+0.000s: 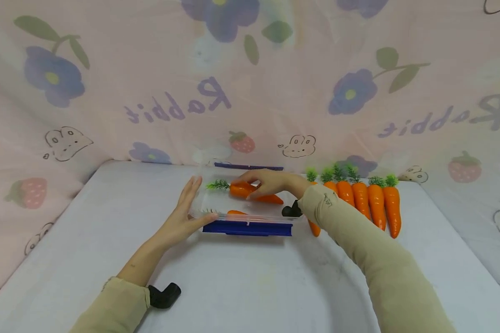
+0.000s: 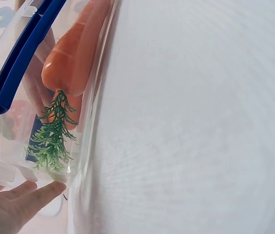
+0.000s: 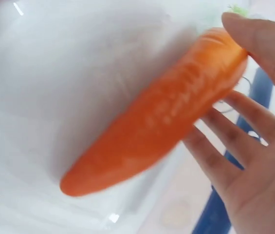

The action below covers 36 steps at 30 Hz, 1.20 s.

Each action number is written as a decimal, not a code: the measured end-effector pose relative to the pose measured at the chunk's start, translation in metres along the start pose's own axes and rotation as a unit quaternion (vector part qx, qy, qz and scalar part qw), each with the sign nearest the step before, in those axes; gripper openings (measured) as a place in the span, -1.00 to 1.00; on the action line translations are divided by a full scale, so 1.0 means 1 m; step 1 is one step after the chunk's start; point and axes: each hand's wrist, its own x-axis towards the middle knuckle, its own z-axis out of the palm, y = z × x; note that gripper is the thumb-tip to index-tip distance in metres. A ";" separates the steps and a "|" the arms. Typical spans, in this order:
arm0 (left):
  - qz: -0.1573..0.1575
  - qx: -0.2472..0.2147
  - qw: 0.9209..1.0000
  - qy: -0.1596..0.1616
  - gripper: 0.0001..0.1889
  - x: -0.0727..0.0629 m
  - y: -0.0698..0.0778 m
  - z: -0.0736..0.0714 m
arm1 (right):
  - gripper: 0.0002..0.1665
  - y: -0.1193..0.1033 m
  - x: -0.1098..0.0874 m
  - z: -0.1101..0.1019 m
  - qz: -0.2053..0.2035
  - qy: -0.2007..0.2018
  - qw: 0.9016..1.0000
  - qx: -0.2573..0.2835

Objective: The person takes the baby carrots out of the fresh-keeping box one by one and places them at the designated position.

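A clear plastic box (image 1: pixel 216 200) with blue latches lies on the white table. My left hand (image 1: pixel 183 221) rests at its left end, thumb along the front rim, fingers extended against the outside. My right hand (image 1: pixel 268 181) reaches inside and pinches an orange toy carrot (image 3: pixel 156 122) near its thick end. Its leafy green top points left and its tip points right. Another carrot (image 2: pixel 64 66) lies along the box's front wall, seen through the plastic in the left wrist view; only a sliver of it shows in the head view.
Several more carrots (image 1: pixel 360 199) lie side by side to the right of the box, leafy ends away from me; my right sleeve (image 1: pixel 350 231) covers part of them. Behind the table hangs a printed cloth (image 1: pixel 266 92). A black wrist fitting (image 1: pixel 165 296) sits by my left cuff.
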 end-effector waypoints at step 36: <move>-0.002 0.000 1.000 -0.002 -0.02 0.001 0.000 0.000 | -0.51 -0.019 -0.020 -0.020 -0.053 0.122 0.990 -0.044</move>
